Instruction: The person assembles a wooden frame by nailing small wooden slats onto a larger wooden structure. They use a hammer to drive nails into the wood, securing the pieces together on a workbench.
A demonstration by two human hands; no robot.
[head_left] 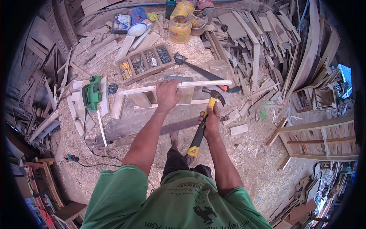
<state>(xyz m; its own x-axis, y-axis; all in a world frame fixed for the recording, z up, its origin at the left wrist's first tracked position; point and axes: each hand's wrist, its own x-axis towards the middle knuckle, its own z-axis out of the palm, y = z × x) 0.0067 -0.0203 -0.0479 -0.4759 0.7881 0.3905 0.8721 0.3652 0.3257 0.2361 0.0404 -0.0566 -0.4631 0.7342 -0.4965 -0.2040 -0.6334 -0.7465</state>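
A small wooden frame (207, 83) of pale strips and short crosspieces rests on the workbench in front of me. My left hand (167, 94) grips its far rail from above, fingers over the top edge. In my right hand (211, 121) is a claw hammer (197, 135) with a black and yellow handle. Its metal head is up by the right end of the frame, just on the near side of the rail. Just beyond the frame lies a divided wooden tray (149, 74) holding nails, screws and yellow pieces. A long dark saw-like blade (202, 71) lies to its right.
A green electric planer (91, 95) with a trailing cord lies on boards at the left. Yellow-labelled jars (179, 29) and a white bowl (137, 29) stand at the back. Scrap wood (263, 28) is piled far right. A slatted wooden frame (320, 140) stands right.
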